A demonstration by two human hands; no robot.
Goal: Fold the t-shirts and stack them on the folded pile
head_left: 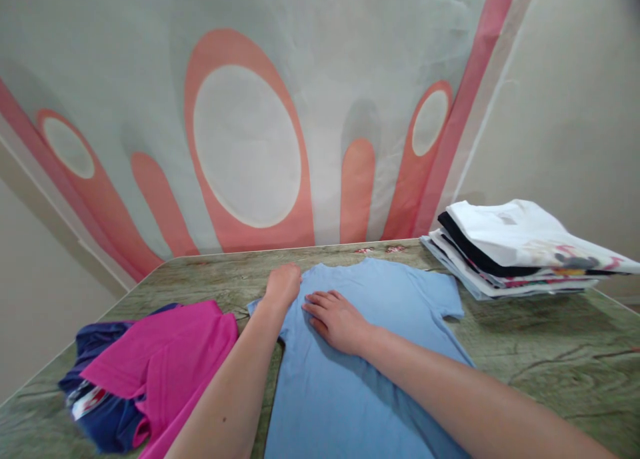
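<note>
A light blue T-shirt (pixel 345 392) lies spread on the table, its neckline toward the far edge and its lower part running out of the bottom of the view. At the shirt's left shoulder, beside the neckline, my left hand (pixel 284 286) is closed with its fingers curled on the fabric; the fingertips are mostly hidden. My right hand (pixel 336 320) rests flat on the upper chest of the shirt, fingers stretched out and holding nothing. The left sleeve is partly covered by my left wrist, and my right forearm crosses over the shirt's body.
A loose heap of bright pink (pixel 170 366) and navy clothing (pixel 107 412) lies on the left of the wood-patterned table (pixel 550 352). At the back right is a stack of folded shirts (pixel 515 246), a white one on top. Behind the table hangs a grey-and-coral patterned wall covering (pixel 320 112).
</note>
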